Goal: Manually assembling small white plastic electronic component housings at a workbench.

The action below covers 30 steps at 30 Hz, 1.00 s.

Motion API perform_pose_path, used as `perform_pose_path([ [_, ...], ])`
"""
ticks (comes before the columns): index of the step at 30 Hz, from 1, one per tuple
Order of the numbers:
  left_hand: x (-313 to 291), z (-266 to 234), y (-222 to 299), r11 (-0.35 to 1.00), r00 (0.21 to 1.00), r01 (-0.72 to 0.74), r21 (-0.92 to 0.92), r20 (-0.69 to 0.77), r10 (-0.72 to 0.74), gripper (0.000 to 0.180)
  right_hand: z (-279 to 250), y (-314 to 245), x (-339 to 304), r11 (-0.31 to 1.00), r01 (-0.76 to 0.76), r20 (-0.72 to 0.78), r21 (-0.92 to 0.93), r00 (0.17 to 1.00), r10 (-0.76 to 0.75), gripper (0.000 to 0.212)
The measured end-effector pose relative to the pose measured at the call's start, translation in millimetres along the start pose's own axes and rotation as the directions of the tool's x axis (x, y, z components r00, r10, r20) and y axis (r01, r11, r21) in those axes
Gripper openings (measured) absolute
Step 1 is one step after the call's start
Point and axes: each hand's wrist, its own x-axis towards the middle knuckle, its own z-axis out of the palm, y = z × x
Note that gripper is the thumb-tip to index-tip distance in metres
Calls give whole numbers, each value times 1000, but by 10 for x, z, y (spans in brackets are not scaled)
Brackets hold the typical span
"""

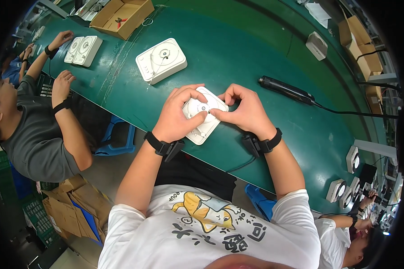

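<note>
A small white turntable-like device (201,136) with a round disc on top lies on the green table in front of me, near its front edge. My left hand (177,114) grips its left side, fingers curled over the far part and thumb pressing by the disc's centre. From the right, my right hand (248,109) holds the opposite edge with bent fingers, its thumb tip also close to the dark centre spot. Whatever small part may lie beneath the thumbs is hidden. Another white turntable-like device (150,71) sits farther off to the left, a thin arm across its disc.
A black electric screwdriver (287,91) with a cable lies at right. A cardboard box (121,20) holding red-handled pliers stands at the far left. A co-worker's hand (63,85) is near two more devices (90,50). Several units stand at far right, by another person.
</note>
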Motion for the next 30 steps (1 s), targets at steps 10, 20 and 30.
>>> perform_pose_path([
  [10, -61, 13, -113, 996, 989, -86, -11, -120, 84, 32, 98, -71, 19, 960, 242, 14, -142, 970, -243, 46],
  [20, -356, 718, 0, 996, 944, 9, -90, -327, -38, 29, 281, -746, -596, 745, 322, 183, -585, 947, -265, 90],
  [30, 103, -608, 51, 937, 895, -91, 338, -385, 226, 48, -202, -572, -1568, 634, -108, -77, -766, 994, 76, 99],
])
